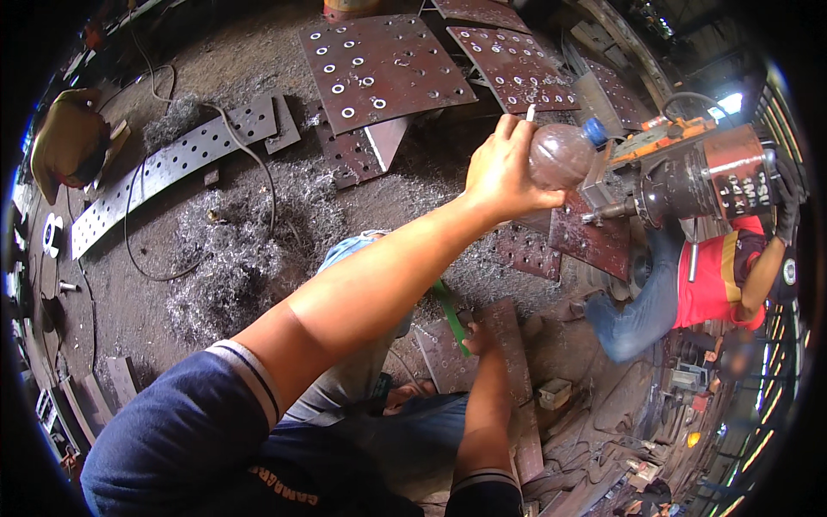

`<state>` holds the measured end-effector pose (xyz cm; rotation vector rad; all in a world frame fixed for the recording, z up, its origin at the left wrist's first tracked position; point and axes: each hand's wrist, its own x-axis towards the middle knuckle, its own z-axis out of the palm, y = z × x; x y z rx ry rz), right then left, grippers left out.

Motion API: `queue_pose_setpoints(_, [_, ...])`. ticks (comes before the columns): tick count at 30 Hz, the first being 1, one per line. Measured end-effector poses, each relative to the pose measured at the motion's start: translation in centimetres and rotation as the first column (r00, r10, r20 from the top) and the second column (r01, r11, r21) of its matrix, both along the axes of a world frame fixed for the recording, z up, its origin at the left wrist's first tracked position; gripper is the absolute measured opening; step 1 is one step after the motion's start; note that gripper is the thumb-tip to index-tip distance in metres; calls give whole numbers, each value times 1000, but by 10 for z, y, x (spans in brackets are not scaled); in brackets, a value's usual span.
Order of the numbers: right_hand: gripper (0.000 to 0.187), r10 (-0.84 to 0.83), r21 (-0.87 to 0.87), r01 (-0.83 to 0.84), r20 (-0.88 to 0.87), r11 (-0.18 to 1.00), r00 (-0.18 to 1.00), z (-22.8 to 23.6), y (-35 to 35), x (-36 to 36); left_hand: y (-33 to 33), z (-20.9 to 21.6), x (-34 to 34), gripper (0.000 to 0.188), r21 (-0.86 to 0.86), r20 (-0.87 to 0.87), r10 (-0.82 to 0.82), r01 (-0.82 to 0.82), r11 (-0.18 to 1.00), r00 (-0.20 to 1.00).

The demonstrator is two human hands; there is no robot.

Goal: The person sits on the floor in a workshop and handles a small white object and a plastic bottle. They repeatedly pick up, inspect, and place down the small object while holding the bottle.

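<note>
Workshop floor (258, 52): dark, gritty, strewn with steel.
Square drilled steel plates (383, 65), rust-brown, rows of round holes, lying flat at top centre; a second like plate (517, 69) just beside, to the right.
Long perforated steel strip (172, 168), grey, lying aslant at left, a black cable (138, 250) looping past it.
Heap of silvery metal swarf (233, 250) on the floor, left of centre.
Magnetic drill (698, 172), orange and dark, standing on a rusty plate (594, 241) at right; a co-worker in a red shirt (719, 280) and blue trousers crouched beside it.
Narrow steel bar (512, 362), rusty, lying lengthwise below centre.
Left hand (504, 172): arm raised across the view, fingers clasped round a plastic bottle (564, 155).
Bottle: brownish, murky, blue cap, held tipped on its side, cap toward the drill, just beside the machine and above the rusty plate.
Right hand (478, 340): low in the view, resting on the narrow bar; grip largely hidden, cannot tell whether closed.
Green strip (452, 314), thin, slanting just beside the right hand.
</note>
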<state>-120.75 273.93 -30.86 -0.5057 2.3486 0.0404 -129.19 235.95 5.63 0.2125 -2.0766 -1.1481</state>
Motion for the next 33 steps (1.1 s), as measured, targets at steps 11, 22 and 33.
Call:
queue_pose_setpoints(11, [57,51,-148,-66,-103,987,993,43,-41,-12,6,5,-2,93,5,-4,-34,34,999,999])
queue_pose_setpoints(22, [44,-281,-628,80,-227,774,932,276,-110,6,7,2,-6,88,-29,-17,-27,26,999,999])
queue_pose_setpoints(33, [63,-387,-420,324,-73,848,919,259,-55,35,13,4,-6,86,-96,-2,-38,37,995,999])
